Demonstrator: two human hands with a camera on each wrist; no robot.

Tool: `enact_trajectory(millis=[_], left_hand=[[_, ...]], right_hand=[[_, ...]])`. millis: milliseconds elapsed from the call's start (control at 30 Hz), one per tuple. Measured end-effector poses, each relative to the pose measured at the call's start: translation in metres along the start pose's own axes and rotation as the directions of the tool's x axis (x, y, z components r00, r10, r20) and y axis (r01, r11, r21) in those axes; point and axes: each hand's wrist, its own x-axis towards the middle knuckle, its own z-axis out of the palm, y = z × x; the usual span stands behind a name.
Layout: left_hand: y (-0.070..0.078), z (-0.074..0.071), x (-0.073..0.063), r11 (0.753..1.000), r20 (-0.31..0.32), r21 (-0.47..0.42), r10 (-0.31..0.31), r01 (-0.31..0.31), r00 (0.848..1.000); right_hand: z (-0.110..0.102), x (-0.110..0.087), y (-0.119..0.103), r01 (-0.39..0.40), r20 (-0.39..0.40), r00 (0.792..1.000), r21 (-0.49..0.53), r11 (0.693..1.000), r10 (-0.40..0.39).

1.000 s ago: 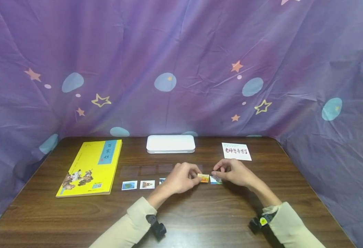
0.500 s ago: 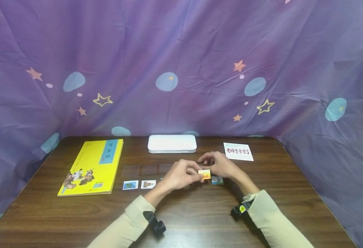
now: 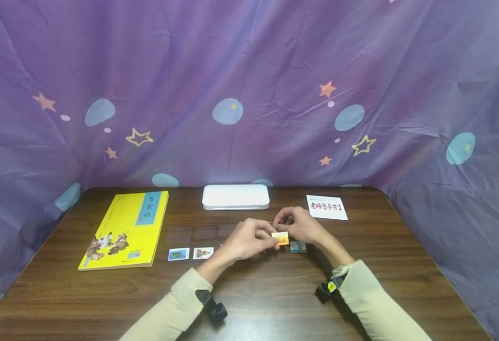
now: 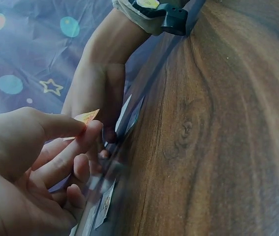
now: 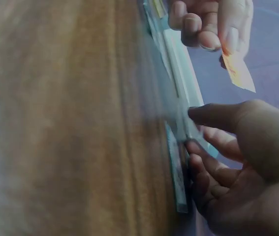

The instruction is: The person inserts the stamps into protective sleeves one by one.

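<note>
Left hand (image 3: 249, 240): thumb and forefinger pinch the orange card (image 3: 281, 238) by one side. Card sits at the fingertips, raised off the table (image 3: 249, 293), free end toward the right hand (image 3: 302, 226). Right hand: thumb and fingers bent at the right end of the clear strip (image 3: 204, 233), seemingly pinching its edge; film hard to make out there.

Step, as judged: card kept ready while the strip's end is opened or steadied. Next move likely calls for a parted film edge and the card squared to it.

Outward: blue card (image 3: 298, 246) just below the right hand, on its near-edge side. Green card (image 3: 178, 254) and brown card (image 3: 203, 253) farther toward the left edge, before the strip. Book (image 3: 123, 232) along the left edge, white case (image 3: 235, 196) mid far edge, note (image 3: 327, 207) near the far right corner
</note>
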Motion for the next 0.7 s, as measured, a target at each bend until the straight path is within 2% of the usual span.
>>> enact_trajectory(millis=[200, 433, 567, 700], left_hand=[[0.001, -0.001, -0.001, 0.999, -0.001, 0.025, 0.024, -0.024, 1.000], [0.003, -0.005, -0.002, 0.999, 0.001, 0.025, 0.039, -0.039, 0.999], [0.004, -0.008, -0.004, 0.999, -0.030, 0.024, 0.047, -0.047, 0.998], [0.003, -0.014, -0.009, 0.998, -0.056, -0.013, 0.061, -0.062, 0.997]], right_hand=[[-0.004, -0.003, 0.003, -0.038, -0.030, 0.999, 0.198, 0.979, 0.045], [-0.004, -0.002, 0.002, -0.040, -0.090, 0.994, 0.234, 0.971, 0.063], [-0.003, -0.004, 0.000, -0.036, -0.127, 0.989, 0.278, 0.960, 0.074], [-0.001, -0.009, -0.003, -0.029, -0.114, 0.991, 0.347, 0.938, 0.073]])
